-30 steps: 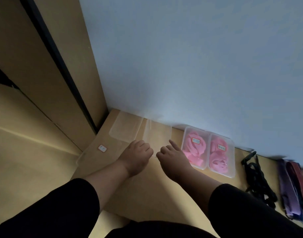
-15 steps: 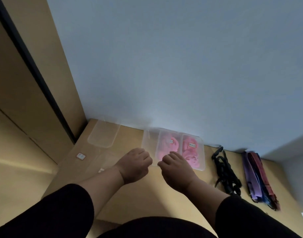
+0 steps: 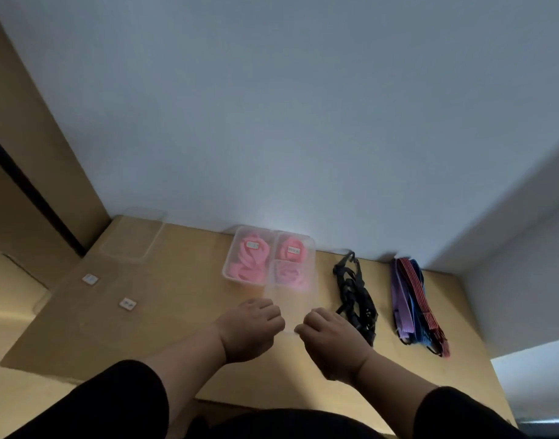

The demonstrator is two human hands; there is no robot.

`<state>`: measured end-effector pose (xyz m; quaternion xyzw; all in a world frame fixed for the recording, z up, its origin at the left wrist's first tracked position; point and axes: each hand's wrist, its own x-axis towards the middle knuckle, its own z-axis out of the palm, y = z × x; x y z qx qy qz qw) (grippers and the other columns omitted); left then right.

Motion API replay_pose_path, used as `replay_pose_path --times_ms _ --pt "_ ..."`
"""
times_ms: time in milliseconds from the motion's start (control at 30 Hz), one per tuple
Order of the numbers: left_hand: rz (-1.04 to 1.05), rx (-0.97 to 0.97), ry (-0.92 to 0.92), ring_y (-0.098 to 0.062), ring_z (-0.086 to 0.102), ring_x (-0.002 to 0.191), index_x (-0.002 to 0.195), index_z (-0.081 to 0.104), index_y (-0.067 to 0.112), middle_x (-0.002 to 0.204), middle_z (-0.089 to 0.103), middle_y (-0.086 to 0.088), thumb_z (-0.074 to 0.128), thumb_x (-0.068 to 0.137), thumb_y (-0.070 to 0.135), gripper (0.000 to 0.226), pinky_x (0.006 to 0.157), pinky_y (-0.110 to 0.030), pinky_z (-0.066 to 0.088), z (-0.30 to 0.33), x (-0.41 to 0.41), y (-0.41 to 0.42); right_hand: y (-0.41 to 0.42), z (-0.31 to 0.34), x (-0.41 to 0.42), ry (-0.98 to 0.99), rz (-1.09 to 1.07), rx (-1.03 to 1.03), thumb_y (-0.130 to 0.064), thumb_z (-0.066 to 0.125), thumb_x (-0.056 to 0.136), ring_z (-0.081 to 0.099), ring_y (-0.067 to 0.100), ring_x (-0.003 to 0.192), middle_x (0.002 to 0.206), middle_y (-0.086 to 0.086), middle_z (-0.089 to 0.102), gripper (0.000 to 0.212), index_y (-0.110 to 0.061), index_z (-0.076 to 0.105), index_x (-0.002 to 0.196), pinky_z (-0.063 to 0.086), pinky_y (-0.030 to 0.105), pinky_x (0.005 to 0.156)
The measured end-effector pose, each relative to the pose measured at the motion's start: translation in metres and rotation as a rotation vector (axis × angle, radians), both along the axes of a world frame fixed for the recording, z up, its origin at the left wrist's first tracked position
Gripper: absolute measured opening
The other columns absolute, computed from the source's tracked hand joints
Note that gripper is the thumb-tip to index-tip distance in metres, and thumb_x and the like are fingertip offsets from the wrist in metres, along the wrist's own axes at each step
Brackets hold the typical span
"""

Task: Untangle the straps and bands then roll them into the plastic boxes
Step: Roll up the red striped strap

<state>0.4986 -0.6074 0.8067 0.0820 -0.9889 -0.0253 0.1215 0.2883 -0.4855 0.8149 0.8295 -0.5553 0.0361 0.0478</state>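
**Both hands gripping a clear lid by the pink-filled boxes**

The left hand [image 3: 251, 331] and right hand [image 3: 333, 342] are curling their fingers around the near edge of a thin, translucent plastic lid [image 3: 287, 299]. Its far end is overlapping two clear rectangular boxes [image 3: 237, 264] holding rolled, smooth pink bands [image 3: 249, 259]. Right of the boxes, tangled black straps [image 3: 355, 294] and striped woven bands [image 3: 414, 299] are lying on the tan surface [image 3: 183, 280].

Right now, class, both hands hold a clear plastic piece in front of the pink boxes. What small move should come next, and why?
Probably set the clear plastic piece down in front of the black straps. Both hands, left and right, grip its near edge, while the straps lie loose beside it, not yet boxed.
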Motion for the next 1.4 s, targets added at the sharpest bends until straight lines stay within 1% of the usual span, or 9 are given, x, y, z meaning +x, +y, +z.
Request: replay_pose_path --times_ms 133,500,600,767,867,1100,1200,1300,1400 --pt "0.008 -0.006 -0.054 -0.017 0.052 0.076 0.086 0.060 0.022 0.084 0.058 0.004 0.060 0.075 0.024 0.011 0.063 -0.028 0.046 -0.008 -0.008 0.031 0.027 -0.011 -0.012 -0.023 0.057 0.049 -0.026 0.058 0.089 0.058 0.015 0.085 0.095 -0.004 0.063 0.021 -0.024 0.067 0.107 0.056 0.028 0.076" --pt "0.102 -0.003 -0.244 -0.013 0.054 0.074 0.079 0.061 0.028 0.080 0.057 0.008 0.053 0.069 0.031 0.013 0.057 -0.026 0.040 -0.029 -0.011 0.081 0.054 -0.043 -0.023 -0.028 0.171 0.128 -0.032 0.077 0.077 0.060 0.014 0.084 0.094 -0.005 0.064 0.032 -0.027 0.069 0.108 0.056 0.027 0.073" --pt "0.116 0.012 -0.285 -0.012 0.056 0.075 0.080 0.063 0.029 0.080 0.058 0.010 0.061 0.067 0.034 0.015 0.059 -0.025 0.041 -0.032 -0.010 0.084 0.058 -0.050 -0.021 -0.040 0.196 0.145 -0.031 0.075 0.080 0.060 0.015 0.085 0.095 -0.005 0.065 0.032 -0.025 0.069 0.111 0.058 0.027 0.073" --pt "0.184 0.038 -0.298 -0.015 0.060 0.073 0.081 0.069 0.026 0.080 0.062 0.007 0.052 0.077 0.046 0.026 0.064 -0.024 0.047 -0.025 -0.012 0.086 0.064 -0.051 -0.029 -0.083 0.175 0.148 -0.030 0.070 0.084 0.064 0.017 0.100 0.109 -0.002 0.067 0.037 -0.021 0.066 0.120 0.056 0.029 0.089" --pt "0.198 0.054 -0.288 -0.017 0.061 0.076 0.087 0.070 0.025 0.083 0.063 0.005 0.055 0.079 0.048 0.028 0.069 -0.025 0.051 -0.022 -0.017 0.083 0.072 -0.049 -0.042 -0.109 0.148 0.123 -0.031 0.073 0.083 0.066 0.017 0.100 0.109 -0.003 0.068 0.040 -0.021 0.067 0.121 0.056 0.028 0.088" --pt "0.152 0.051 -0.208 -0.014 0.060 0.079 0.091 0.070 0.026 0.087 0.063 0.007 0.054 0.084 0.043 0.025 0.075 -0.026 0.049 -0.007 -0.079 0.090 0.097 -0.030 -0.096 -0.237 -0.097 0.025 -0.022 0.077 0.080 0.067 0.014 0.094 0.106 -0.002 0.071 0.038 -0.017 0.071 0.117 0.057 0.024 0.081" --pt "0.106 0.084 -0.142 -0.016 0.059 0.077 0.090 0.070 0.023 0.087 0.064 0.006 0.055 0.085 0.038 0.021 0.071 -0.027 0.049 -0.004 -0.115 0.099 0.114 -0.034 -0.131 -0.246 -0.261 0.025 -0.018 0.080 0.077 0.069 0.018 0.091 0.102 0.000 0.071 0.038 -0.014 0.072 0.114 0.057 0.028 0.080" --pt "0.092 0.099 -0.144 -0.015 0.059 0.078 0.089 0.070 0.023 0.087 0.064 0.006 0.055 0.083 0.033 0.019 0.068 -0.027 0.049 -0.005 -0.152 0.110 0.134 -0.036 -0.168 -0.261 -0.481 0.131 -0.023 0.064 0.092 0.065 0.022 0.108 0.119 0.002 0.066 0.038 -0.015 0.064 0.129 0.055 0.034 0.091" --pt "0.064 0.150 -0.173 -0.017 0.059 0.085 0.096 0.070 0.020 0.094 0.066 0.003 0.049 0.085 0.030 0.025 0.077 -0.031 0.053 -0.010 -0.186 0.120 0.149 -0.036 -0.203 -0.333 -0.734 0.218 -0.029 0.047 0.101 0.053 0.018 0.123 0.136 -0.002 0.056 0.039 -0.020 0.053 0.139 0.048 0.033 0.101"
